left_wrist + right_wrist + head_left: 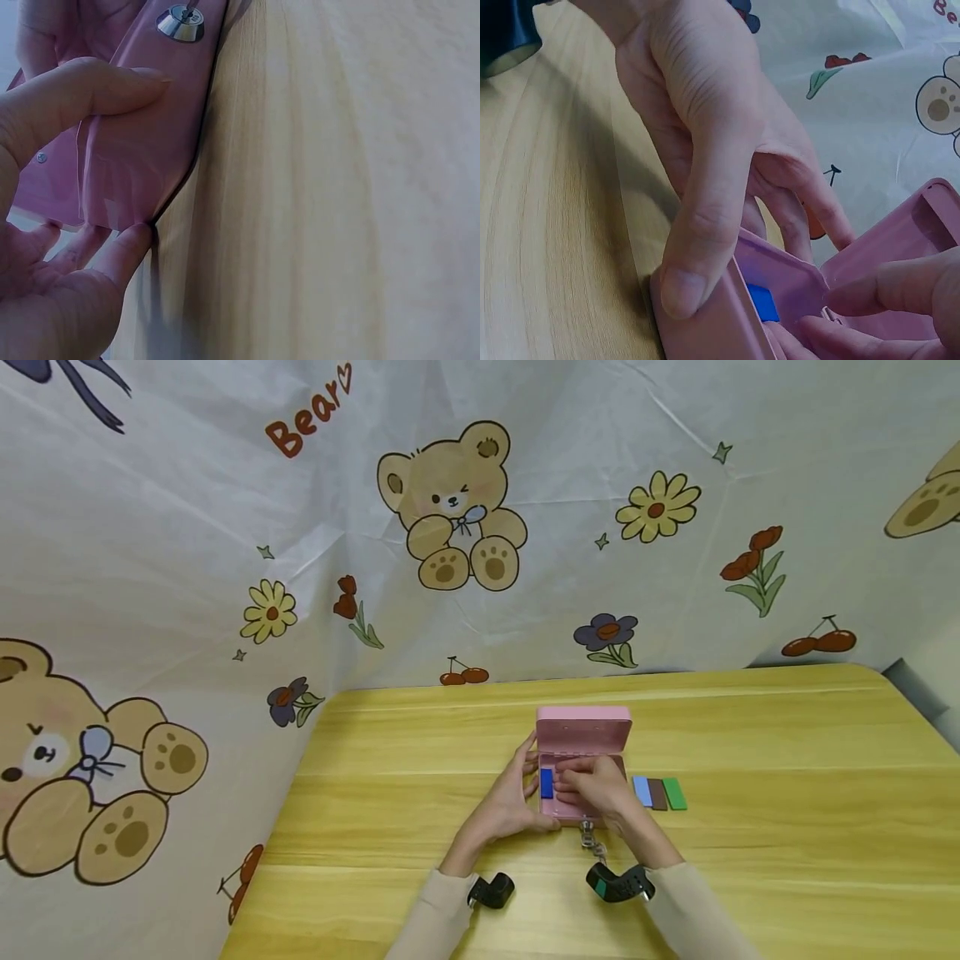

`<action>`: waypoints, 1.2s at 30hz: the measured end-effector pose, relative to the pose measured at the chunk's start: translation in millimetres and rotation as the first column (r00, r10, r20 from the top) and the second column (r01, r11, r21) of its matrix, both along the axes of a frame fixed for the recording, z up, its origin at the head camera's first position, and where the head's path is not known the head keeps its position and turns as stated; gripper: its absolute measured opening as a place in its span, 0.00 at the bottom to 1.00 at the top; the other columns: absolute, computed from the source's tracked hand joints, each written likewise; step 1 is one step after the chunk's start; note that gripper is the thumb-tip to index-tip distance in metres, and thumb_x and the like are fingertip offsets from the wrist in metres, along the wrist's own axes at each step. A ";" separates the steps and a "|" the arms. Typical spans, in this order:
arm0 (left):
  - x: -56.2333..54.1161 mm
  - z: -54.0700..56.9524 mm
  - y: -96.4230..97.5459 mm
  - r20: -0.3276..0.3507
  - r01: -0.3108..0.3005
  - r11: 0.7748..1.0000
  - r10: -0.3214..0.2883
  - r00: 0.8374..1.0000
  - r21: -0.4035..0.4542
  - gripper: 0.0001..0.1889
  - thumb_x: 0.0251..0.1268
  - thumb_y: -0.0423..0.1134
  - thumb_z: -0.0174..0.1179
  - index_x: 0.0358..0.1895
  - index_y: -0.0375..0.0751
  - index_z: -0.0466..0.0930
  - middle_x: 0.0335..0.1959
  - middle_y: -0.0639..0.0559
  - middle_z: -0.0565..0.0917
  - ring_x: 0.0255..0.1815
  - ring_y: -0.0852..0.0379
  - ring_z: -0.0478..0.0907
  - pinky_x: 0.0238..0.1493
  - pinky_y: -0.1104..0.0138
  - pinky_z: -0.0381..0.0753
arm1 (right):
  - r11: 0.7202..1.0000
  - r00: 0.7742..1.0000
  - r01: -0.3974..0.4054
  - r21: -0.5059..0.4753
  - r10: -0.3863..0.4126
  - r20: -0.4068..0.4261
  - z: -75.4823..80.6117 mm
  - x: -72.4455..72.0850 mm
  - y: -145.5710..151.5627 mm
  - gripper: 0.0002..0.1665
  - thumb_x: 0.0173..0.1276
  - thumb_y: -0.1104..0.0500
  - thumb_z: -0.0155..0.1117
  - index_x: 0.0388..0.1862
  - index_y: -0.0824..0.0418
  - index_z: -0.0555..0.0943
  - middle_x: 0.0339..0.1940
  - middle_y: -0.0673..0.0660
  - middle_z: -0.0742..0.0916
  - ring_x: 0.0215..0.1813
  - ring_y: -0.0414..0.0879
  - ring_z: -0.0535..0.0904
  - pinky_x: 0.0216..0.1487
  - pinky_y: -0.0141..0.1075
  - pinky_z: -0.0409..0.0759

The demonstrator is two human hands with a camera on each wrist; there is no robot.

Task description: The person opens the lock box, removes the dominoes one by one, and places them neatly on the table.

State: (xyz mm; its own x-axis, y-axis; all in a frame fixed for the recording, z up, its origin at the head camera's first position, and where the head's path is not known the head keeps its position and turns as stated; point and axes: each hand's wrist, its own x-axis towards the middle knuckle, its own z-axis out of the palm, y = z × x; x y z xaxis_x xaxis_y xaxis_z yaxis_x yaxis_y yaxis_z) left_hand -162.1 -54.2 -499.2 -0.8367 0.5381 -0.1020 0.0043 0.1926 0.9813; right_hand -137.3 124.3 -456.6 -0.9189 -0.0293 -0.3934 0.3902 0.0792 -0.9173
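Note:
An open pink lock box (584,733) stands on the table with its lid tipped back. My left hand (508,797) grips its left side. In the left wrist view the thumb (112,90) presses the front wall beside the round lock (180,24), and other fingers reach the side. A dark blue block (547,783) lies inside at the left. My right hand (597,787) reaches into the box with bent fingers, right of that block. In the right wrist view its fingers (885,289) are close to the blue block; whatever they may hold is hidden.
Just right of the box, a light blue block (642,791), a brown block (657,794) and a green block (675,793) lie side by side on the wooden table (787,843). Keys (588,836) hang from the front lock. Behind the table hangs a bear-print cloth (555,635).

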 end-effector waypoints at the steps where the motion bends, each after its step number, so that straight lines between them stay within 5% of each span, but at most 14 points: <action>1: -0.2 -0.3 -0.1 0.000 0.000 1.000 0.000 1.000 -0.002 0.74 0.40 0.16 0.78 0.87 0.58 0.38 0.78 0.45 0.62 0.80 0.46 0.59 0.77 0.65 0.68 | 1.000 1.000 0.008 -0.018 -0.008 0.002 -0.2 0.2 0.0 0.21 0.79 0.69 0.55 0.64 0.84 0.75 0.49 0.73 0.88 0.40 0.46 0.90 0.42 0.36 0.92; 10: -0.2 -0.9 -1.2 -0.019 -0.009 1.000 0.009 1.000 -0.009 0.74 0.38 0.17 0.79 0.87 0.60 0.40 0.76 0.46 0.62 0.78 0.45 0.61 0.77 0.63 0.68 | 0.997 0.998 0.054 -0.055 -0.055 -0.009 4.2 4.0 -3.2 0.21 0.79 0.69 0.55 0.65 0.82 0.75 0.52 0.74 0.87 0.43 0.49 0.90 0.44 0.40 0.92; 19: -0.3 -2.3 -0.4 -0.027 0.001 1.000 0.000 1.000 0.015 0.74 0.38 0.16 0.78 0.87 0.57 0.40 0.76 0.44 0.63 0.79 0.44 0.61 0.78 0.61 0.68 | 0.992 0.995 0.099 -0.080 -0.099 0.011 0.8 5.6 -6.6 0.21 0.77 0.72 0.57 0.64 0.82 0.75 0.45 0.69 0.89 0.39 0.46 0.89 0.44 0.38 0.92; 28: -0.2 -2.4 -0.5 -0.033 -0.002 1.000 0.002 0.999 0.008 0.74 0.38 0.16 0.78 0.87 0.58 0.40 0.76 0.46 0.62 0.78 0.46 0.61 0.78 0.62 0.68 | 0.988 0.999 0.013 0.156 -0.006 -0.046 -8.4 0.6 -8.2 0.19 0.71 0.72 0.65 0.59 0.78 0.81 0.50 0.71 0.89 0.52 0.58 0.88 0.49 0.41 0.91; 36: -0.1 -3.6 -2.7 -0.034 0.006 1.000 -0.006 0.999 -0.002 0.73 0.40 0.18 0.78 0.87 0.59 0.39 0.77 0.47 0.62 0.79 0.46 0.60 0.77 0.64 0.69 | 0.955 0.998 -0.019 0.295 0.038 -0.059 -13.0 -6.1 -13.1 0.17 0.67 0.70 0.71 0.53 0.76 0.84 0.43 0.67 0.91 0.47 0.57 0.89 0.49 0.44 0.91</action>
